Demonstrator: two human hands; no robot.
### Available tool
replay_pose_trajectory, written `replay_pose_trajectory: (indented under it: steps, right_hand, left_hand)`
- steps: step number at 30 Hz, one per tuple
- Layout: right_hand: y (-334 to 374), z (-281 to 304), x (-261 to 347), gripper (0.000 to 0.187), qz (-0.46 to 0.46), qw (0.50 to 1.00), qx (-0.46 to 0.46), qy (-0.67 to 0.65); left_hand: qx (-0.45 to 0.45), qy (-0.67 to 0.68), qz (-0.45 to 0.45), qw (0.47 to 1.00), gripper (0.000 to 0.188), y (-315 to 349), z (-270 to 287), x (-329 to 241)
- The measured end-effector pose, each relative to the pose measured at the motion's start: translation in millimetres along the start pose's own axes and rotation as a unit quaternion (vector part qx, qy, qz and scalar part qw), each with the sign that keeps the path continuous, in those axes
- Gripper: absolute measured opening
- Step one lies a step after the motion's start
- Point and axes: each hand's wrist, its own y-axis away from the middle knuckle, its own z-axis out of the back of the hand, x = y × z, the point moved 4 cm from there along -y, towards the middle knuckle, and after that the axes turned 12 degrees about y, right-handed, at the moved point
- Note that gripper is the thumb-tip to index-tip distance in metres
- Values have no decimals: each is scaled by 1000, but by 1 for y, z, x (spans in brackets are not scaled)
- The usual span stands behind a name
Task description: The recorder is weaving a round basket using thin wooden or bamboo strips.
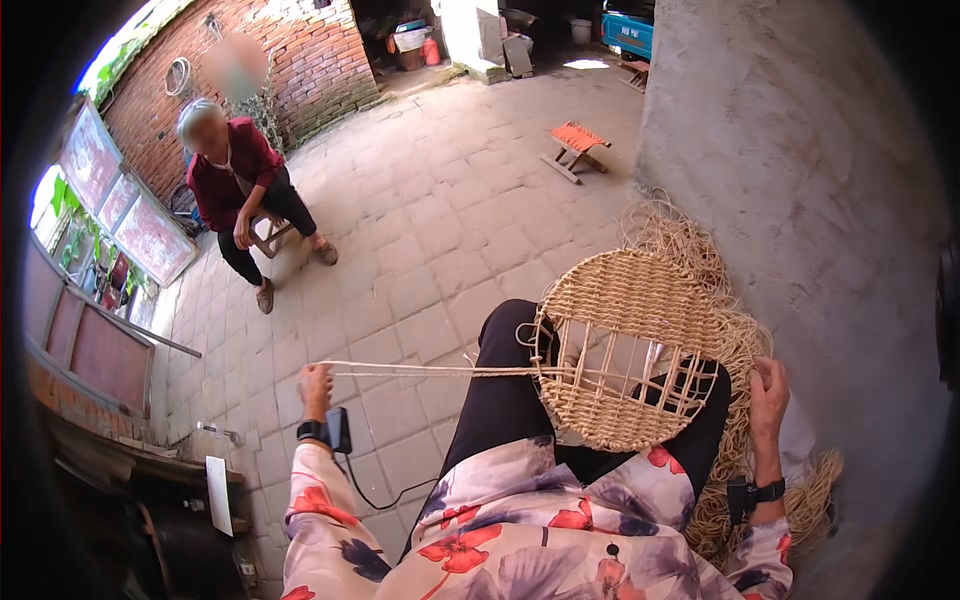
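A round woven straw-cord seat (630, 295) rests across my knees. Its far part and near edge are densely woven, while open gaps between crossing cords show through the middle. From its left side a doubled cord (440, 370) runs taut out to the left. My left hand (315, 388) is closed around the far end of that cord, arm stretched out. Just right of the seat, beside the heaped cord, is my right hand (769, 400). Its fingers are loosely bent and apart, with nothing visible in them.
A large heap of loose straw cord (690, 245) lies against the grey wall (800, 170) on my right. Ahead stands a small orange-topped folding stool (578, 145). Another person (240, 170) sits on a low stool at the left. Grey paving (420, 240) covers the yard.
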Motion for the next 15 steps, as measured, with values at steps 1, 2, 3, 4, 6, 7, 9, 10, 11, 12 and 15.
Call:
replay_pose_trajectory:
  steps: [1, 2, 3, 4, 6, 7, 9, 10, 11, 12, 15]
  right_hand:
    - [4, 0, -10, 21, -7, 1000, -4, 2]
    - [8, -1, -16, 21, -12, 1000, -12, -5]
    - [11, -3, -20, 21, -17, 1000, -8, 2]
    - [15, -5, -20, 20, -18, 1000, -7, -6]
    - [19, -8, -13, 20, -23, 1000, -8, -14]
    - [19, -10, -6, 20, -23, 1000, -3, -12]
    - [18, -11, 16, 19, -31, 999, -9, -15]
    - [18, -11, 31, 19, -13, 1000, -10, -12]
    - [19, -11, 50, 18, 30, 999, -6, -37]
    - [20, -13, 71, 16, 68, 995, -3, -69]
    - [32, -31, 139, 12, 139, 971, 121, -152]
  left_hand:
    - [-31, 24, 28, 999, 25, -24, 31, 5]
    - [-48, 50, 45, 997, 24, -45, 67, 6]
    - [-55, -46, -32, 997, 25, -56, 114, -2]
    - [-156, 129, 18, 979, 28, -67, 151, 1]
    - [-163, 50, 10, 985, 46, -60, 238, -13]
    - [-172, -56, -27, 983, 48, -51, 263, -26]
    - [-274, -399, -35, 874, 53, -21, 273, -56]
    - [-276, -491, -53, 825, 55, -5, 250, -73]
    - [-236, -522, -91, 815, 58, 10, 208, -88]
    - [-131, -487, -136, 853, 54, 27, 151, -101]
    - [188, -114, -133, 967, 31, 114, -33, -119]
